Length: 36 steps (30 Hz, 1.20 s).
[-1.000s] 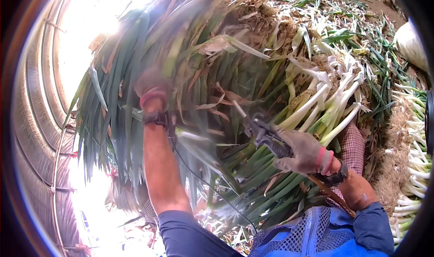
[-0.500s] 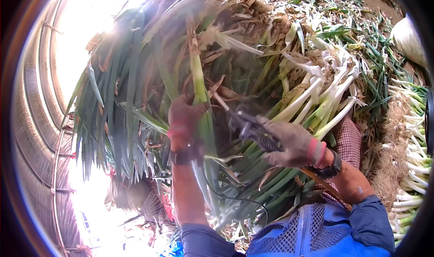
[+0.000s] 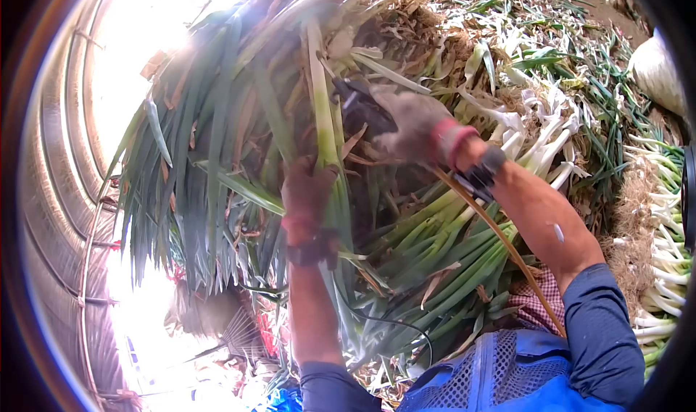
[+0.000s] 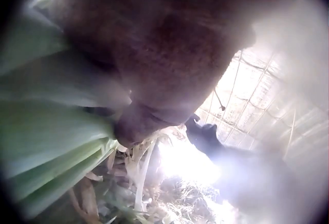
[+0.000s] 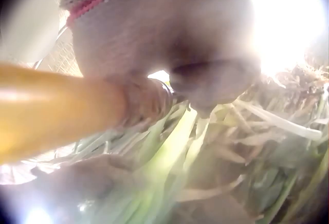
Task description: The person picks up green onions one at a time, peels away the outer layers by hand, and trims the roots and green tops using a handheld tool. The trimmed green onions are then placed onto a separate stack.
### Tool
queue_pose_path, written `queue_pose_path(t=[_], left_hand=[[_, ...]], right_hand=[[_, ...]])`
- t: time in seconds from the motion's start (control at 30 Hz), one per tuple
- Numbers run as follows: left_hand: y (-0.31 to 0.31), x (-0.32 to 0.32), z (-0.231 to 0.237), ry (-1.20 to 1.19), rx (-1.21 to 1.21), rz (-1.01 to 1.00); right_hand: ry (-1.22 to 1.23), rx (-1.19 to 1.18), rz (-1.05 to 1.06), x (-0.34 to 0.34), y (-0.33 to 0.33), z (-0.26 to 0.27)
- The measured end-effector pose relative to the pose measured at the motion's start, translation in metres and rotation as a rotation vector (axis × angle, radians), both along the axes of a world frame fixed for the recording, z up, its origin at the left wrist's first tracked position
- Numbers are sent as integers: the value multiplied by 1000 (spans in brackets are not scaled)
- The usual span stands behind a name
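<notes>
My gloved left hand (image 3: 308, 194) grips a large green onion (image 3: 321, 100) around its stalk, the pale base pointing up and away. In the left wrist view the glove (image 4: 149, 44) curls beside broad green leaves (image 4: 46, 136). My gloved right hand (image 3: 417, 126) holds a black air blow gun (image 3: 361, 111), its front end close beside the onion's pale part. From the gun's grip a yellow-orange hose (image 3: 507, 245) runs back towards my body; it fills the left of the right wrist view. The right glove (image 5: 159, 34) hides most of the gun there.
A heap of leafy green onions (image 3: 196, 136) rises at left. More onions (image 3: 442, 252) lie before my body. White-stemmed onions (image 3: 667, 274) are stacked at far right, near a round white bundle (image 3: 658, 71). Dry peelings (image 3: 464, 21) cover the ground behind; a ribbed sheet wall (image 3: 58, 194) curves at left.
My left hand came right from the heap with the green onion, then stayed nearly still. My right hand moved up and left, bringing the blow gun beside the onion's pale part.
</notes>
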<state>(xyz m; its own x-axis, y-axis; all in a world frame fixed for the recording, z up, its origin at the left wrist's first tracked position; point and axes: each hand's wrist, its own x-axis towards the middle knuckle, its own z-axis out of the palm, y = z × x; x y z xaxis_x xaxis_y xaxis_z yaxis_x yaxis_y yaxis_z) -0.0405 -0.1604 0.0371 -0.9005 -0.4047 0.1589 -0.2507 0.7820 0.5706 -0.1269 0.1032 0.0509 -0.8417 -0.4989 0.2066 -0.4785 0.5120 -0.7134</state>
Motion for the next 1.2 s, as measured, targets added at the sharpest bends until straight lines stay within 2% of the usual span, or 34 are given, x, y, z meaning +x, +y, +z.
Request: queue_pose_path(t=[0.1,0.13,0.2,0.23,0.3,0.33,0.37,0.43,0.57,0.63,0.77,0.8,0.83,0.9,0.97,1.0,1.03,1.1,1.13,1.2], left_hand=[[-14,-7,-19,-24,-71,11],[-16,-9,-23,-31,-94,16],[-17,-7,-34,89,-304,-92],[-11,-5,-29,93,-303,-91],[5,-1,-13,-62,-171,-75],[5,1,-14,-67,-169,-75],[3,1,-12,-84,-147,-103],[4,2,-9,-93,-122,-127],[21,22,10,-186,64,-149],[30,31,10,-212,111,-157],[61,51,-2,-304,-148,-181],[71,57,-7,-325,-253,-208],[81,61,-16,-329,-252,-210],[97,67,-38,-520,-404,-193],[100,73,-61,-497,-397,-228],[100,75,-71,-481,-419,-250],[105,76,-74,-466,-440,-272],[112,74,-79,-507,-503,-302],[116,73,-81,-547,-573,-323],[115,68,-81,-579,-546,-296]], right_hand=[[-104,51,-31,-31,-13,28],[-101,51,-31,-37,-14,35],[-39,20,-81,-44,-16,46],[-35,21,-80,-42,-16,46],[118,-80,-85,-40,-17,36],[380,-167,-176,-34,-26,27],[376,-165,-182,-37,-18,20],[-98,10,-15,-38,0,20],[-76,-73,72,14,29,-15],[-98,-27,112,45,49,-36],[-62,-41,131,92,85,-80],[-45,-85,70,100,93,-85],[-27,-128,9,105,97,-87],[-108,-102,-26,107,103,-76],[-59,-92,-96,98,105,-78],[-188,-66,-155,93,108,-71],[-163,-4,-202,86,109,-74],[-360,95,-228,81,117,-76],[-368,100,-236,80,121,-80],[-470,139,-271,82,125,-96]])
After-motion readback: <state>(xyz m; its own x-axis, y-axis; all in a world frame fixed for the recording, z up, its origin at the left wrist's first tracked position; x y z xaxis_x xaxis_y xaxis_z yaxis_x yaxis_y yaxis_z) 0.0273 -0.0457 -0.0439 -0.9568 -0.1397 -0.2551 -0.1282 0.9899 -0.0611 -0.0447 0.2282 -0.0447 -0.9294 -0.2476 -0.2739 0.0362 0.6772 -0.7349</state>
